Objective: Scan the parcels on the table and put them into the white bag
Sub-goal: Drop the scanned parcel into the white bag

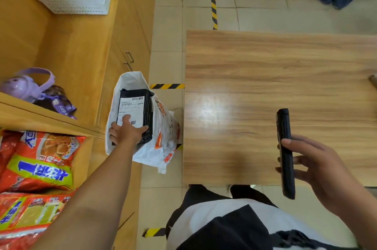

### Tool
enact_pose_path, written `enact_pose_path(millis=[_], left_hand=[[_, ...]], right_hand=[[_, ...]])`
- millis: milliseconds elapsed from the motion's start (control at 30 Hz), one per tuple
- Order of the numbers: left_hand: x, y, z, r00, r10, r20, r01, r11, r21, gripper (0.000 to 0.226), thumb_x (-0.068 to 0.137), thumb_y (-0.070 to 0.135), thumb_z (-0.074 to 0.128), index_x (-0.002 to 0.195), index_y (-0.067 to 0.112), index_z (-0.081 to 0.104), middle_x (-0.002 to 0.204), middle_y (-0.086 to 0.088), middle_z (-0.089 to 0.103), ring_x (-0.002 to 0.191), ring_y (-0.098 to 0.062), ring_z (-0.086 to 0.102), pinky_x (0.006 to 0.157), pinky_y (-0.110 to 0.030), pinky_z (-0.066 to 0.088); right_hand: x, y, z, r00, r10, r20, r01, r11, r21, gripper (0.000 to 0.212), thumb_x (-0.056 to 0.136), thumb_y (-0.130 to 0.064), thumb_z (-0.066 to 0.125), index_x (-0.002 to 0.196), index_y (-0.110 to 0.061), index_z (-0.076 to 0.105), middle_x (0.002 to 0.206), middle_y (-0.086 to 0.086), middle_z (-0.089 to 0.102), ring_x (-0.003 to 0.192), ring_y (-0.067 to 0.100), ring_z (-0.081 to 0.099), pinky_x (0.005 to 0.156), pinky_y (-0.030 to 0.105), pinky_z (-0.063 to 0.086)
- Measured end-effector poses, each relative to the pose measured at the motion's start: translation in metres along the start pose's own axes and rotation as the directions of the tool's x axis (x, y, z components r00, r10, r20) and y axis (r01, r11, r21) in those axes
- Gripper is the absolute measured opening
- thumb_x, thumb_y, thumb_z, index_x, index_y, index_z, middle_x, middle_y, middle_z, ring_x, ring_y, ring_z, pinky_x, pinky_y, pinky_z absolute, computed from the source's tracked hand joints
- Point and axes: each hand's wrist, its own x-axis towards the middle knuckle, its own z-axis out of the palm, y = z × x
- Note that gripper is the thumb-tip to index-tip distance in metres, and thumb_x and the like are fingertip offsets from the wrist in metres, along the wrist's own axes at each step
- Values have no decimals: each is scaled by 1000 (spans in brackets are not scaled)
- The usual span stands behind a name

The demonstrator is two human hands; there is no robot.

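The left hand (126, 129) clasps the near end of the black parcel (147, 106), lying label-up inside the white bag (165, 127) beside the table (265, 61); the right hand (318, 168) curls its fingers round a black scanner (283, 125)

Head cam, wide, looks steeply down; table (285, 66) close ahead.

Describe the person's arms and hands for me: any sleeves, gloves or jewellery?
The left hand and right hand wear no gloves, and no rings, watch or wristbands show. No sleeves reach into view on either arm. Lower in the frame, the person's top is white with black panels.
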Motion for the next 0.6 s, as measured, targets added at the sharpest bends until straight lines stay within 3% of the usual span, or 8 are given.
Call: enact_pose_path(millis=[67, 133, 267, 433, 600], left_hand=[[-2, -4, 10, 994, 25, 108, -35, 995, 96, 55, 93, 59, 51, 141, 34, 44, 154, -13, 24, 141, -38, 21, 118, -50, 16], [-10, -4, 22, 981, 18, 193, -36, 995, 92, 49, 98, 53, 38, 140, 31, 50, 152, -13, 34, 138, -38, 30, 117, -50, 23], [-38, -1, 42, 880, 135, 455, -81, 987, -137, 51, 100, 45, 47, 139, 12, 52, 142, -14, 52, 126, -36, 49, 103, -39, 39], [-67, 4, 51, 878, 250, 409, -210, 968, -139, 40, 100, 41, 51, 130, 17, 58, 127, -7, 63, 113, -32, 58, 99, -42, 46], [-78, 9, 60, 825, 339, 451, -307, 941, -145, 44, 102, 16, 42, 146, 15, 47, 145, -9, 53, 131, -30, 50, 107, -39, 41]], right_hand=[[-2, 5, -4, 1000, 14, -6, -14, 1000, 12, 63, 47, -46, 85, 102, -15, 80, 86, 3, 74, 76, 28, 64, 93, 67, 51], [-4, 8, -7, 1000, 30, -7, -30, 999, 24, 61, 47, -45, 85, 100, -16, 80, 86, 3, 74, 76, 29, 64, 93, 67, 51], [-8, 9, -10, 999, 47, -27, -45, 998, 47, 68, 47, -43, 85, 107, -13, 78, 84, 2, 75, 70, 23, 65, 94, 67, 51], [-9, 6, -10, 999, 38, -18, -37, 998, 48, 68, 51, -41, 83, 111, -10, 75, 78, 0, 74, 65, 18, 66, 94, 65, 53], [-7, 6, -5, 1000, 23, 21, -23, 1000, 15, 60, 50, -44, 83, 103, -15, 79, 76, -1, 74, 65, 17, 69, 83, 56, 59]])
